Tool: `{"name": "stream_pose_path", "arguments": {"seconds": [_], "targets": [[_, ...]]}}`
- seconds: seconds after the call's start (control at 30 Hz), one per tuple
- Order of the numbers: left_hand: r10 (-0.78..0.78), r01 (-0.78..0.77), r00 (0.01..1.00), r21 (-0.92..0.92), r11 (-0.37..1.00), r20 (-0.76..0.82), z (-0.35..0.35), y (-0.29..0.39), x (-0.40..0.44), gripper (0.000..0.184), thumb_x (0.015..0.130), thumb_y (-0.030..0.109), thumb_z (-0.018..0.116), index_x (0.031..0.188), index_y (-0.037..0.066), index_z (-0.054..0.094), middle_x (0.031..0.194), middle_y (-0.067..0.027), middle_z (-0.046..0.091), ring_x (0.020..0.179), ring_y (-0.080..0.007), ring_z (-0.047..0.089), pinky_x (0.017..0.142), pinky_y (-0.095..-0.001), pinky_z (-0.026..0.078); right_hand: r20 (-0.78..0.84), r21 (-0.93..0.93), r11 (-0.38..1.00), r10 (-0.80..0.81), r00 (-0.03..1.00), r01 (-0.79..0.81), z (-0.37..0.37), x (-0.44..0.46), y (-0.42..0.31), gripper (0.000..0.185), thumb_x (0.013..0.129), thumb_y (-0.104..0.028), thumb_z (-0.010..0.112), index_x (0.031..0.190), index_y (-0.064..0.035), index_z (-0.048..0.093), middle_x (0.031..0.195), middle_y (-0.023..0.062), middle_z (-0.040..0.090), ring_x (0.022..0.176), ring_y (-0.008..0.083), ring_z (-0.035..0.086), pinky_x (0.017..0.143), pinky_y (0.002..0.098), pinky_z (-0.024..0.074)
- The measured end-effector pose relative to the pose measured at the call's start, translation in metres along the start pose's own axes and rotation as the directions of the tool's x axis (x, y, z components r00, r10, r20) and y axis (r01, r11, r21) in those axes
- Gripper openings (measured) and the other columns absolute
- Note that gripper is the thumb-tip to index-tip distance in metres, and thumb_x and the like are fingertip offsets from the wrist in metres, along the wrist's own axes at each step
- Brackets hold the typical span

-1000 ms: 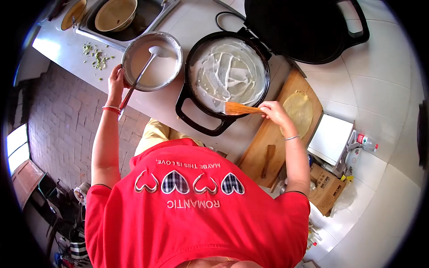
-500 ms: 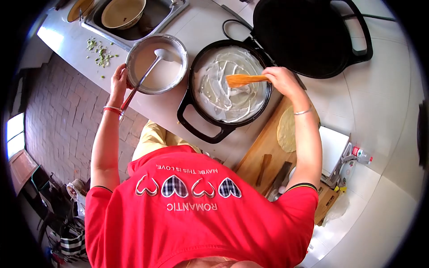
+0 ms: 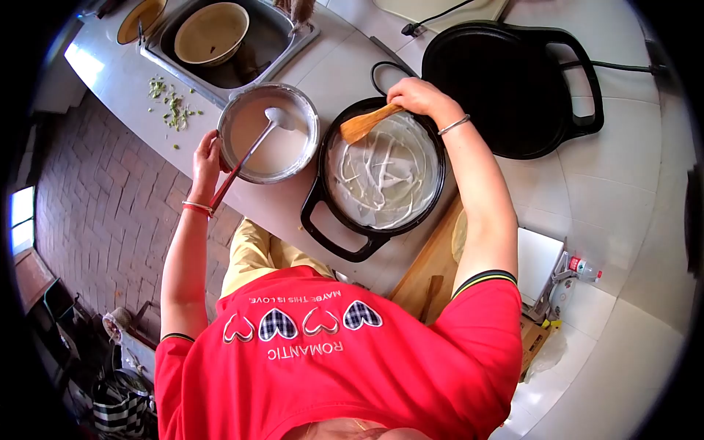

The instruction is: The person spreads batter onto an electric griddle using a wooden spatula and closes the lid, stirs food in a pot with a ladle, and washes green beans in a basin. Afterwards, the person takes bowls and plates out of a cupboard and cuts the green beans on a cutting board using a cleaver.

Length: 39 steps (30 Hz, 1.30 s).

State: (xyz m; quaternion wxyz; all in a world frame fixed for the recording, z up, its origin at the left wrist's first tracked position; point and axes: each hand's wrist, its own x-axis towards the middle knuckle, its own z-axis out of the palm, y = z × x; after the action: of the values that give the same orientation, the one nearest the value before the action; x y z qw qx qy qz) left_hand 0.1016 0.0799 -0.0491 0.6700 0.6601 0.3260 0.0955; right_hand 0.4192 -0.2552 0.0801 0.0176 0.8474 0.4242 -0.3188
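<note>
Head view: the right hand has its grip closed around a wooden scraper, whose flat end is over the far left part of the black pan. White batter lies in the pan with wavy lines on top. It looks like the spreading step, only partly done. The next move seems to call for a soft, flat sweep around the pan. I cannot tell if the scraper touches the batter. The right arm reaches far up past the pan's right side, with the wrist bent left. The left arm is nearly straight, and the left hand holds the side of the bowl on the tabletop. A ladle leans in the bowl.
</note>
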Motion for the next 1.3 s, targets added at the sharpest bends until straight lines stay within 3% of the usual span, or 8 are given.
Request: {"name": "stream_pose_path", "arguments": {"seconds": [0.17,0.37,0.63,0.83,0.93,1.07,1.17,1.3], "targets": [[0.002,-0.002,1.000,0.010,1.000,0.006,0.000,0.000,0.001,0.027,0.096,0.014,0.046,0.119,0.001,0.052,0.059,-0.0021,0.051,0.042,-0.0093,0.047,0.039,-0.0245,0.040,-0.121,0.134,0.933,0.350,0.929,-0.334,0.011,-0.045,0.029,0.019,0.079,-0.020,0.055,0.088,-0.0122,0.069,0.090,0.0118,0.067,0.086,0.0286,0.064,0.075,0.0388,0.0500],[0.027,-0.027,0.998,-0.007,1.000,0.057,-0.002,0.003,0.001,0.026,0.096,0.013,0.045,0.118,-0.001,0.051,0.060,-0.0023,0.050,0.043,-0.0084,0.045,0.039,-0.0246,0.040,-0.082,0.530,0.634,0.699,0.710,-0.563,0.101,-0.140,0.070,0.021,0.085,-0.018,0.049,0.081,-0.0065,0.065,0.071,0.0106,0.066,0.059,0.0200,0.063,0.059,0.0349,0.0497],[-0.041,0.043,0.998,-0.024,0.999,0.054,0.001,0.009,-0.002,0.026,0.096,0.017,0.045,0.118,0.003,0.051,0.054,-0.0010,0.049,0.042,-0.0087,0.044,0.039,-0.0243,0.039,0.038,0.997,0.006,0.849,0.528,-0.081,0.217,-0.227,-0.026,0.017,0.095,-0.018,0.046,0.093,-0.0030,0.053,0.063,0.0057,0.059,0.045,0.0082,0.050,0.038,0.0222,0.0385],[-0.016,0.019,0.998,-0.032,0.999,0.067,0.004,0.011,-0.005,0.025,0.096,0.017,0.045,0.116,0.003,0.052,0.060,-0.0011,0.052,0.043,-0.0079,0.046,0.039,-0.0242,0.040,-0.129,0.990,0.068,0.770,0.625,0.121,0.203,-0.139,-0.088,0.014,0.092,-0.016,0.050,0.090,-0.0032,0.056,0.063,0.0071,0.061,0.048,0.0104,0.056,0.039,0.0252,0.0418],[0.006,-0.004,0.996,-0.019,1.000,0.092,0.002,0.009,-0.004,0.025,0.096,0.017,0.045,0.116,0.002,0.051,0.063,-0.0019,0.054,0.044,-0.0090,0.049,0.039,-0.0246,0.043,-0.274,0.927,0.370,0.791,0.547,-0.071,0.194,-0.108,-0.077,0.013,0.087,-0.013,0.051,0.085,-0.0027,0.058,0.064,0.0117,0.064,0.059,0.0227,0.065,0.056,0.0356,0.0494],[0.005,-0.002,0.994,-0.021,1.000,0.109,0.001,0.007,-0.002,0.027,0.096,0.017,0.045,0.118,0.002,0.049,0.067,-0.0028,0.057,0.046,-0.0101,0.051,0.041,-0.0250,0.046,-0.211,0.940,0.294,0.899,0.384,-0.172,0.222,-0.121,-0.034,0.011,0.084,-0.015,0.054,0.080,-0.0055,0.060,0.065,0.0121,0.064,0.062,0.0242,0.066,0.060,0.0362,0.0504],[-0.006,0.010,0.995,-0.044,0.999,0.098,0.004,0.011,-0.006,0.027,0.096,0.016,0.044,0.118,0.003,0.049,0.066,-0.0030,0.056,0.047,-0.0100,0.052,0.041,-0.0248,0.047,-0.069,0.998,0.067,0.949,0.309,0.017,0.245,-0.171,-0.040,0.015,0.088,-0.010,0.051,0.075,-0.0033,0.055,0.051,0.0073,0.054,0.040,0.0147,0.052,0.035,0.0315,0.0403],[-0.002,0.011,0.991,-0.064,0.998,0.136,0.000,0.006,-0.002,0.026,0.096,0.016,0.044,0.118,0.004,0.049,0.068,-0.0031,0.057,0.048,-0.0099,0.053,0.042,-0.0247,0.048,0.110,0.990,-0.134,0.925,0.365,0.042,0.275,-0.226,-0.100,0.017,0.096,-0.018,0.043,0.091,-0.0042,0.051,0.057,0.0074,0.056,0.037,0.0132,0.049,0.032,0.0263,0.0371]]}}
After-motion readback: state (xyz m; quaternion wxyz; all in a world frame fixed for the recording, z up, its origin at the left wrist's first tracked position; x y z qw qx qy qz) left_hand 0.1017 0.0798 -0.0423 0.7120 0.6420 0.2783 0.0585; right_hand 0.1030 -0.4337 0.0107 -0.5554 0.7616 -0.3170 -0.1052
